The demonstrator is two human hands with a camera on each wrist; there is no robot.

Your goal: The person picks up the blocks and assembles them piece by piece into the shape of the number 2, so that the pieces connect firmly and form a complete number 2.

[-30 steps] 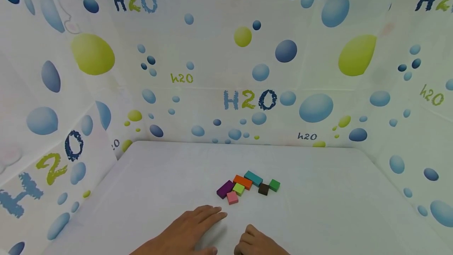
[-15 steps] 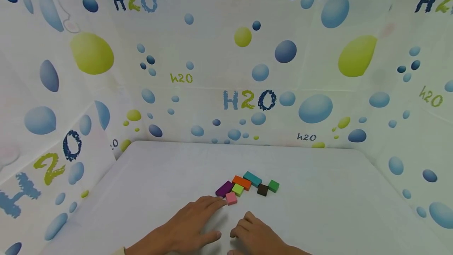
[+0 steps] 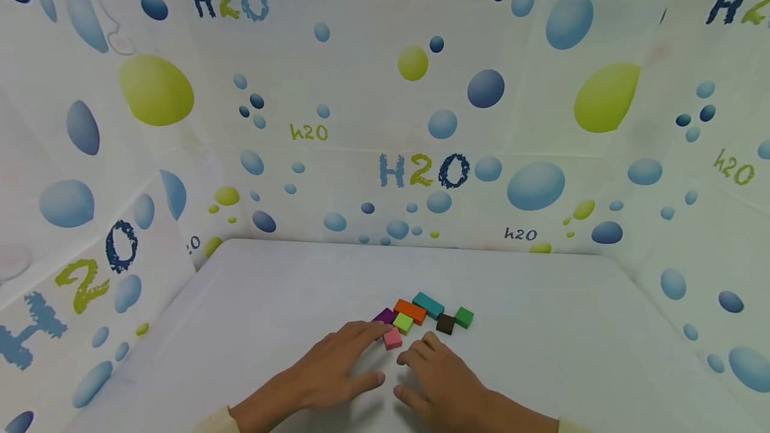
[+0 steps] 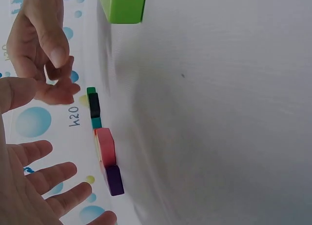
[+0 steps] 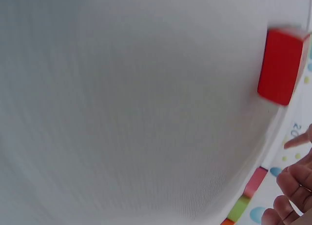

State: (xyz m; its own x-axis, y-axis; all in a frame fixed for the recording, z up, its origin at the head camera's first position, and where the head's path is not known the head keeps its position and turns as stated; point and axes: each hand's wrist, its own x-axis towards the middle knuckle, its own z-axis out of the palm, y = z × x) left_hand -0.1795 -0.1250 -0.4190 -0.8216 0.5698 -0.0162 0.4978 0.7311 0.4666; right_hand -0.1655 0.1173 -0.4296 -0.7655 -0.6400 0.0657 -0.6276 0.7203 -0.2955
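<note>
Seven-odd small coloured blocks make a loose cluster on the white table. My left hand (image 3: 337, 366) reaches over its left end with fingers spread, fingertips overlapping the purple block (image 3: 383, 316) beside the pink block (image 3: 392, 339). Behind these lie a lime block (image 3: 403, 323), an orange block (image 3: 410, 311) and a teal block (image 3: 428, 305). To the right are a dark brown block (image 3: 446, 324) and a green block (image 3: 464, 317). My right hand (image 3: 445, 376), fingers loosely bent and holding nothing, hovers just in front of the cluster.
A larger-looking green block (image 4: 126, 6) stands close to the camera in the left wrist view. In the right wrist view a red block (image 5: 282, 66) rests on the white cloth (image 5: 136, 103). A bubble-printed curtain (image 3: 337, 72) rises behind the table.
Both hands have moved forward toward the blocks. The left fingers now partly cover the purple block, and the right hand has uncurled somewhat. The blocks keep their arrangement.
</note>
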